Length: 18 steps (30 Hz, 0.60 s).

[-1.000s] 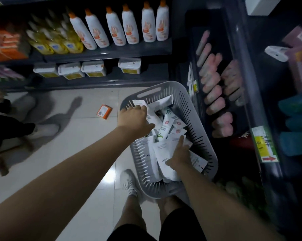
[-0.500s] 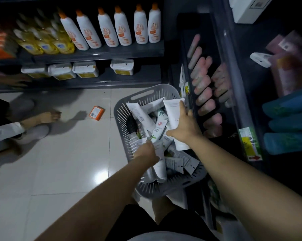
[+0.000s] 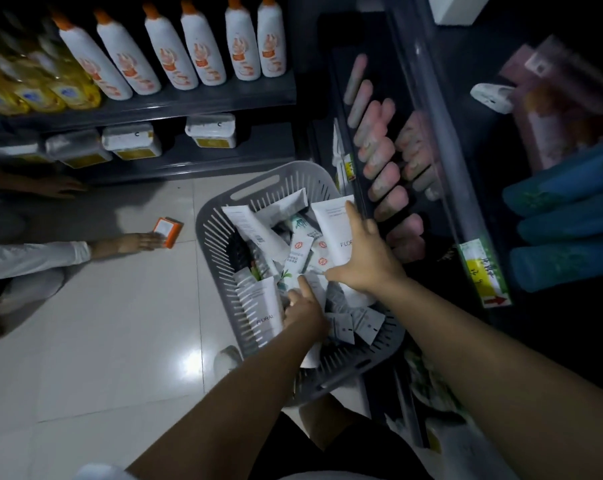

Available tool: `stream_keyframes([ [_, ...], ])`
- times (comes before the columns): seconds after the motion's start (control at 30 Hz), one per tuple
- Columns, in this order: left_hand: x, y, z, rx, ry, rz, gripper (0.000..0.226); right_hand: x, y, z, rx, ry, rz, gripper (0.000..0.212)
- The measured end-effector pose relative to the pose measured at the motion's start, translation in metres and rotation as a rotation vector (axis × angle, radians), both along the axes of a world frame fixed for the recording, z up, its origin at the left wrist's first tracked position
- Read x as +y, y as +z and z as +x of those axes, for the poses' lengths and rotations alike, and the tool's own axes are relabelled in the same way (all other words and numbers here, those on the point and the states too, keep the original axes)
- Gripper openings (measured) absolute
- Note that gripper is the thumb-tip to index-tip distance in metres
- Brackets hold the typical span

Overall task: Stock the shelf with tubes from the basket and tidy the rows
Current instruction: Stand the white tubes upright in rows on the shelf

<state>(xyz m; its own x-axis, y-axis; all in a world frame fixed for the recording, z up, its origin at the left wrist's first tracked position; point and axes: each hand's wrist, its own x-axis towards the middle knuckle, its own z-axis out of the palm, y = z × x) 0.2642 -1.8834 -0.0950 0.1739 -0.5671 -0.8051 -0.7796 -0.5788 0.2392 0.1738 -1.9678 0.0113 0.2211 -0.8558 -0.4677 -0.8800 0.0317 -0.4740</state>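
Note:
A grey slatted basket [image 3: 220, 233] stands on the floor against the dark shelf unit, full of white tubes lying every way. My right hand [image 3: 364, 258] grips a large white tube marked FLORAL [image 3: 334, 223], held upright above the basket's right side. My left hand [image 3: 302, 308] reaches into the near part of the pile, its fingers among the tubes beside another white FLORAL tube [image 3: 263, 306]; what it holds is hidden. The dark shelf [image 3: 414, 109] to the right carries rows of pink tubes [image 3: 383, 157].
Another person crouches at left, a hand [image 3: 139, 242] touching a small orange box [image 3: 168, 230] on the tiled floor. White bottles with orange caps [image 3: 203, 53] and white tubs [image 3: 130, 140] fill the far shelves. Teal tubes [image 3: 567, 230] lie at right.
My right hand rose from the basket's near side to its far right with the big white tube. My left hand moved from the far side to the near pile. The other person reached the orange box.

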Motion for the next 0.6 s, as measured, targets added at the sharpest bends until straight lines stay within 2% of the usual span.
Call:
stream_keyframes([
  [0.1,-0.023,0.019,0.021,0.056,-0.022,-0.110,0.123,-0.003,0.006,-0.004,0.051,0.036,-0.018,0.122],
  [0.2,-0.048,0.049,0.056,0.056,0.039,-0.276,0.123,-0.003,0.017,-0.009,0.124,0.081,-0.047,0.121],
  [0.37,-0.072,0.100,0.112,0.066,0.061,-0.457,0.105,0.007,0.043,-0.021,0.102,-0.159,-0.090,0.129],
  [0.5,-0.073,0.147,0.125,0.142,-0.083,-0.609,0.086,0.030,0.083,-0.029,0.105,-0.258,-0.166,0.126],
  [0.6,-0.068,0.187,0.114,0.296,-0.201,-0.734,0.081,0.061,0.124,-0.038,0.130,-0.329,-0.286,0.126],
])
